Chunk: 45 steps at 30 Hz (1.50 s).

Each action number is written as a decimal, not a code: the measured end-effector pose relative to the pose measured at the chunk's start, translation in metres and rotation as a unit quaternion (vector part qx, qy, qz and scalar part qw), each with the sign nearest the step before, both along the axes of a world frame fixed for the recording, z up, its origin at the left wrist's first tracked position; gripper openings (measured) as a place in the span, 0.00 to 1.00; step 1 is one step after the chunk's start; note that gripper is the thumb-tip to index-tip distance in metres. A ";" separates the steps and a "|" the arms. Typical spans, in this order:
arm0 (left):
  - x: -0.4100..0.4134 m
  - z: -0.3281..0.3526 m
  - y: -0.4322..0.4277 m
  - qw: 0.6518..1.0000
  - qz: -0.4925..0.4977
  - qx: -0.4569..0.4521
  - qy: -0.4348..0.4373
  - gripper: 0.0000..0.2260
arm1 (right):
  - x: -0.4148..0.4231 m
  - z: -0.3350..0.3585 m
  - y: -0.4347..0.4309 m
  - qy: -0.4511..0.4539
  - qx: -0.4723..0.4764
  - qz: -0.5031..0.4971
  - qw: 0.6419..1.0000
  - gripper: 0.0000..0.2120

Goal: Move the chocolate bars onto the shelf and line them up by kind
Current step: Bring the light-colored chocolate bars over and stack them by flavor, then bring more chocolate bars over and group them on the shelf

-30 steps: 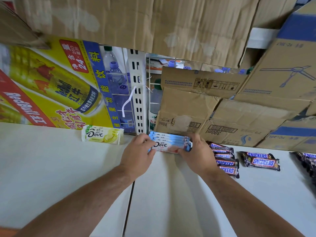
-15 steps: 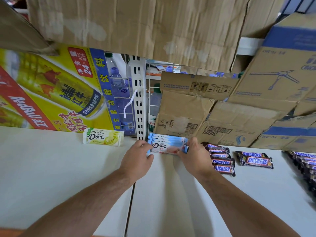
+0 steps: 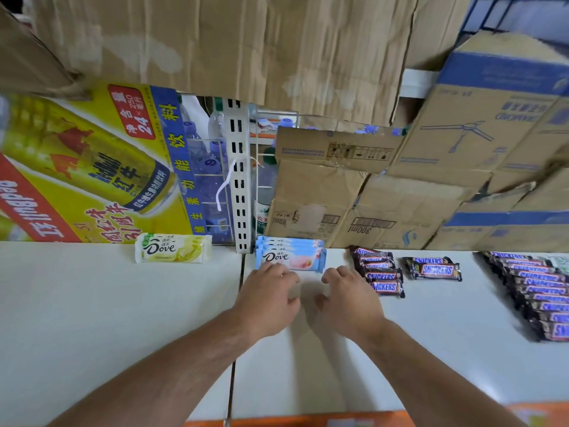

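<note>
1. Your left hand [image 3: 268, 298] is at frame centre with its fingers loosely bent. The tips touch the near edge of the blue Dove stack [image 3: 295, 257] without gripping it.
2. Your right hand [image 3: 349, 300], just to its right, is loosely curled and empty, beside a Snickers stack [image 3: 380, 272].
3. The blue Doves lie on the white shelf [image 3: 123, 303], centre frame.
4. A yellow Dove [image 3: 173, 248] lies left of centre.
5. A Snickers row [image 3: 535, 297] runs along the right edge.

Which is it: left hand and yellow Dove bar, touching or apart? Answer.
Apart: the head view shows bare shelf between left hand and yellow Dove bar.
</note>
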<state>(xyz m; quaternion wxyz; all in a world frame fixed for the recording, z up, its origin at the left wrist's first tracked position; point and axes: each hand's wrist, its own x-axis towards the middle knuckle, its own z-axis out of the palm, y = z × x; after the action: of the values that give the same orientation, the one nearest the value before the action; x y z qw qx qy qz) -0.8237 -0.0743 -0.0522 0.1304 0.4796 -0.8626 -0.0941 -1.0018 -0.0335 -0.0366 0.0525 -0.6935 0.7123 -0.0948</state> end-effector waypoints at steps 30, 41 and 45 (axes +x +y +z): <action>-0.156 0.003 0.013 0.928 0.168 0.251 0.220 0.39 | -0.171 0.015 -0.087 -0.008 0.203 0.194 0.960 0.45; -0.163 -0.003 0.008 0.930 0.145 0.264 0.210 0.56 | -0.170 0.015 -0.048 -0.055 0.146 0.222 0.963 0.27; -0.165 0.000 0.006 0.947 0.114 0.244 0.174 0.50 | -0.174 0.012 -0.031 -0.045 0.116 0.218 0.968 0.33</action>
<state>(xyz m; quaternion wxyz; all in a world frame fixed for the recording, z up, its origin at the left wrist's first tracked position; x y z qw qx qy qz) -0.9892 -0.0679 -0.0518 0.1674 0.5678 -0.7170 -0.3681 -1.1757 -0.0648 -0.0245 0.1840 -0.8161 0.5470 -0.0293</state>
